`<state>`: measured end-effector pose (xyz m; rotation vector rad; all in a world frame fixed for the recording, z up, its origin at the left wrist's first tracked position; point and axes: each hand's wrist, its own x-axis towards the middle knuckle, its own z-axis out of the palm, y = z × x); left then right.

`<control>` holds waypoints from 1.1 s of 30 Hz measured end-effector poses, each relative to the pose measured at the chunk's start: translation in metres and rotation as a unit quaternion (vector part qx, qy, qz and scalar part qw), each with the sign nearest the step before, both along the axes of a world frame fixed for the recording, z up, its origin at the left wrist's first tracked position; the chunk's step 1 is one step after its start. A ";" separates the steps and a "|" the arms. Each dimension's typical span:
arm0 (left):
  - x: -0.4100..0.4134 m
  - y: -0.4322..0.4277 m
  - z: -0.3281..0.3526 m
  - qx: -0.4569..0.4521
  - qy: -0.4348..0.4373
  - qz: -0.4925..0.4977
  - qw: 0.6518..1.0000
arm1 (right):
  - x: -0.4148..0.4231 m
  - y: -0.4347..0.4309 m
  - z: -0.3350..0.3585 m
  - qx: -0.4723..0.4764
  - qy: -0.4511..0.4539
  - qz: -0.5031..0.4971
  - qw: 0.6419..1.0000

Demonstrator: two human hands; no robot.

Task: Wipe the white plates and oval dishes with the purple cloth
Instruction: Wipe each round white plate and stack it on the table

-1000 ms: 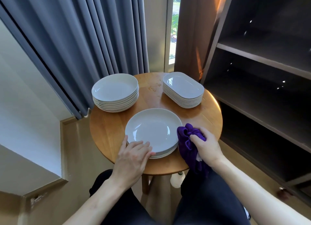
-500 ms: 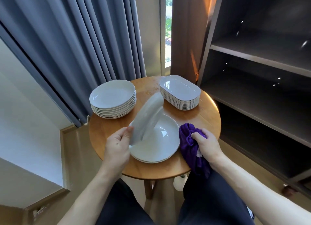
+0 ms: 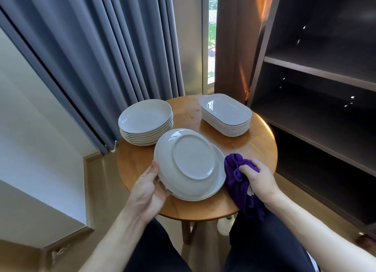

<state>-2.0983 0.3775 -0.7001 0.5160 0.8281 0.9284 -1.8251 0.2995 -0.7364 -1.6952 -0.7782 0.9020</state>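
My left hand grips the near-left rim of a white round plate, turned upside down so its underside faces me. It lies tilted over another white plate on the round wooden table. My right hand holds the bunched purple cloth at the table's near-right edge, just right of the plates; part of the cloth hangs over the edge. A stack of round plates stands at the back left. A stack of oval dishes stands at the back right.
Grey curtains hang behind the table on the left. A dark wooden shelf unit stands close on the right. My legs in dark trousers are under the table's near edge. A white wall ledge lies to the left.
My left hand lifted the top plate from the near pile and turned it fully over, underside up. My right hand with the cloth stayed at the table's near-right edge.
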 end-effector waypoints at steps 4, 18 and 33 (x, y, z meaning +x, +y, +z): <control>0.001 -0.001 -0.007 -0.049 -0.021 0.005 0.999 | 0.001 0.000 0.001 0.002 0.004 0.004 1.000; -0.011 0.011 -0.023 -0.047 0.092 -0.007 0.995 | 0.000 -0.001 0.012 0.006 -0.001 0.005 1.000; -0.017 0.010 -0.025 0.061 0.215 -0.071 0.972 | -0.064 0.050 0.068 0.135 -0.271 0.100 0.948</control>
